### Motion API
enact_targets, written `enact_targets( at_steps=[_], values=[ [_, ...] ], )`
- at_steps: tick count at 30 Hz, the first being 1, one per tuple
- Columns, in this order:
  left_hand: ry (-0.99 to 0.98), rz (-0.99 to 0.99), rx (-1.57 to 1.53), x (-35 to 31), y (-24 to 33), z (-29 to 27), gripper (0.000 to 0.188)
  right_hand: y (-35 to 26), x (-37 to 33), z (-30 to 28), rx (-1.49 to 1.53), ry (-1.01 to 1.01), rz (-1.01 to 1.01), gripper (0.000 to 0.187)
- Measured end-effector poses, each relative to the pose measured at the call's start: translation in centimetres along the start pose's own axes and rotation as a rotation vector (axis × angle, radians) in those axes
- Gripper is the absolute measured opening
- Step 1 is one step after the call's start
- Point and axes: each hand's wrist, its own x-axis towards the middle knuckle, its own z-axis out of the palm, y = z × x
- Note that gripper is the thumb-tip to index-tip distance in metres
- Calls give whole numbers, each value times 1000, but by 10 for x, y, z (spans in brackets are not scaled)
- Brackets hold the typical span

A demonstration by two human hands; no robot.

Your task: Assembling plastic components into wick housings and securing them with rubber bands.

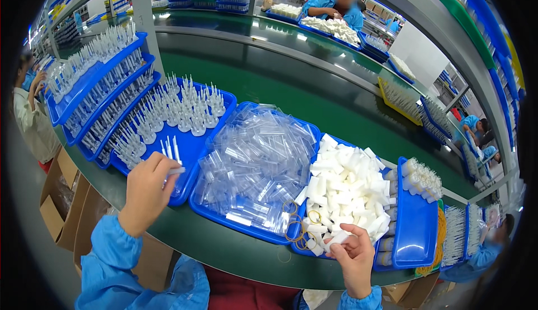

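My left hand (pixel 147 189) is closed on a small part with thin white prongs (pixel 176 152) standing up from a clear base, held above the near edge of a blue tray (pixel 189 142). Rows of similar clear pronged parts (pixel 193 105) stand upright in that tray. Between the thumb and fingers of my right hand (pixel 356 257) is a white foam block (pixel 338 239), over the near edge of a heap of white foam blocks (pixel 350 184). A blue tray of clear plastic sleeves (pixel 258 164) lies between my two hands.
Stacked blue trays (pixel 106 94) of pronged parts rise at the left. Rubber bands (pixel 294 230) lie near the foam heap. Farther right sits a blue tray (pixel 416 234) with white cylindrical pieces. A green conveyor belt (pixel 252 74) runs behind; co-workers sit beyond it.
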Motion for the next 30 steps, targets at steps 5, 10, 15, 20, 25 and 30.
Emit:
enact_targets(
  at_steps=[5, 10, 15, 20, 25, 30],
  values=[
    [69, 189, -507, -17, 73, 11, 26, -6, 6, 24, 202, -51, -14, 43],
    [-119, 260, -822, -33, 134, 57, 30, -13, 5, 54, 256, -149, -63, 42],
    [-192, 214, -906, -41, 153, 65, 30, -9, -2, 55, 94, -127, -125, 39],
    [-224, 255, -858, -41, 152, 66, 31, -11, -9, 60, 102, -85, -201, 41],
    [-210, 258, -828, -39, 148, 65, 34, -14, -14, 47, -139, -200, -316, 48],
    [-212, 331, -825, -37, 149, 66, 32, -11, -12, 39, -22, -66, -242, 40]
  ],
)
